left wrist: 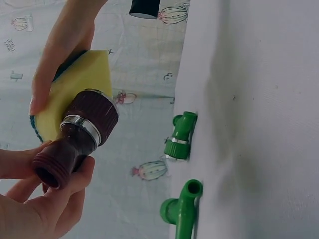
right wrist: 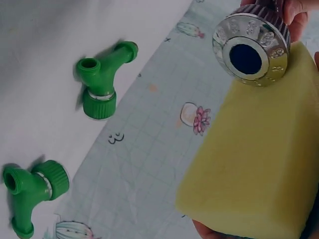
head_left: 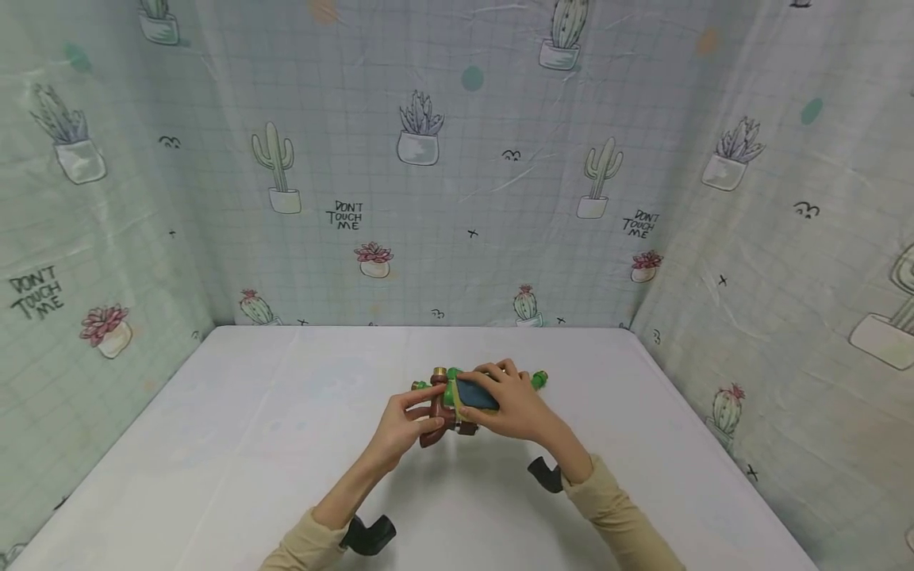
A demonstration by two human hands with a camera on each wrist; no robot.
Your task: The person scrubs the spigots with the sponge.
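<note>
My left hand (head_left: 396, 432) grips a brown valve-like fitting (head_left: 441, 416) between thumb and fingers. In the left wrist view the fitting (left wrist: 79, 142) shows a threaded open end, a chrome band and a ribbed collar. The right wrist view shows its chrome face (right wrist: 266, 37), with embossed marks round a dark blue centre. A yellow sponge (right wrist: 249, 159) with a dark blue-green scouring side is held in my right hand (head_left: 517, 404), fingers spread over that dark side. The sponge's yellow side lies against the ribbed collar.
Behind the hands, green branched fittings (right wrist: 99, 74) with ribbed collars rest on the white table (head_left: 286, 412). Another green fitting (right wrist: 35, 191) lies apart from it. A cactus-print curtain (head_left: 457, 182) encloses the back and sides. Black pieces (head_left: 370, 535) sit at both wrists.
</note>
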